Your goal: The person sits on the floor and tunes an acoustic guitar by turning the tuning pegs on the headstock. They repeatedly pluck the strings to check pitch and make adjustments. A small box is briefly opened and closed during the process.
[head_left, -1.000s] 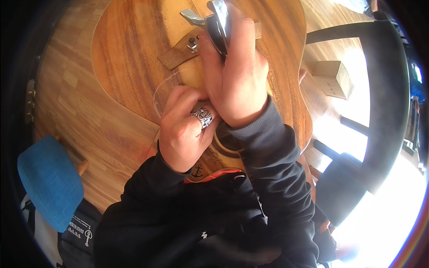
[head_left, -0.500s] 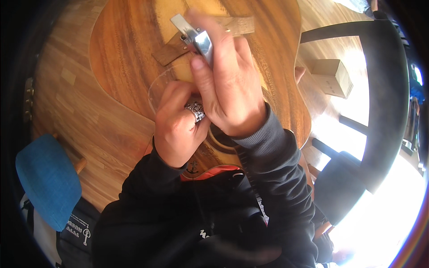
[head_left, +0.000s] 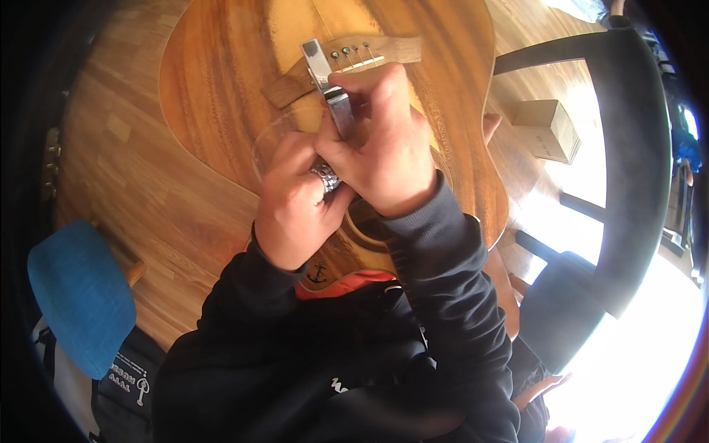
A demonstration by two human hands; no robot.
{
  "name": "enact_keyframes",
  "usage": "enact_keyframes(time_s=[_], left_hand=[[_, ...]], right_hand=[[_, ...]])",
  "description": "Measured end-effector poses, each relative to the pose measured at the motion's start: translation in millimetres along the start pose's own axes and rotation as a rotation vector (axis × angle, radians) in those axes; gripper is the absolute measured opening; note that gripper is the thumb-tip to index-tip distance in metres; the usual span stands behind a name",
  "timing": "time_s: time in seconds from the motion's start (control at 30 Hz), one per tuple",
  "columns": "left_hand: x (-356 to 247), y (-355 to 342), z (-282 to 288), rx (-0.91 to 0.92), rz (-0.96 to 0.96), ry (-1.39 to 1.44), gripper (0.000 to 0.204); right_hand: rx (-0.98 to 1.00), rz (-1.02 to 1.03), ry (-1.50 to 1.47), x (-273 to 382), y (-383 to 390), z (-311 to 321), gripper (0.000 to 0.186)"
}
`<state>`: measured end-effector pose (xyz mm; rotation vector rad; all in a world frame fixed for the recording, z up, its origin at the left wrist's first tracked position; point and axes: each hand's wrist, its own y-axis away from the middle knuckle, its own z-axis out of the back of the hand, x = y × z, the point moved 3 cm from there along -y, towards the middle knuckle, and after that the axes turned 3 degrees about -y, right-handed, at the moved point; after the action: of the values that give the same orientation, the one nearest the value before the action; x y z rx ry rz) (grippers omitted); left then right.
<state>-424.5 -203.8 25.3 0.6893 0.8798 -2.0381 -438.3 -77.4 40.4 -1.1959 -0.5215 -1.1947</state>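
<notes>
Silver tool (head_left: 317, 66): over the guitar (head_left: 221, 88); our right hand (head_left: 388, 140) is pinching it;
Left hand (head_left: 292, 199): curling fingers at the right's eight o'clock; hold, we cannot tell;
Bridge (head_left: 402, 49): at the tool's one o'clock; four pins (head_left: 346, 52) are apparently sitting home; others, we cannot judge.

V bright lt from R, lower R blown out, metal tool (head_left: 315, 62) glinting, dk fisheye rim

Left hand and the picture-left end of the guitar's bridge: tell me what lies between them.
Part of the clear pickguard and some bare guitar top lie between the left hand and that bridge end, in the head view.
</notes>
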Motion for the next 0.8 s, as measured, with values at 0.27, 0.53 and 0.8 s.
enact_keyframes(time_s=[0.27, 0.53, 0.8], left_hand=[[25, -45, 78, -0.134, 0.014, -0.060, 0.014], [64, -71, 33, -0.043, -0.069, -0.038, 0.012], [75, -63, 26, -0.038, 0.146, 0.154, 0.019]], right_hand=[[0.107, -0.154, 0.075, 1, -12, -7, 0.046], [-0.035, 0.000, 0.329, -1, -10, -29, 0.030], [-0.004, -0.025, 0.294, -6, -1, -30, 0.020]])
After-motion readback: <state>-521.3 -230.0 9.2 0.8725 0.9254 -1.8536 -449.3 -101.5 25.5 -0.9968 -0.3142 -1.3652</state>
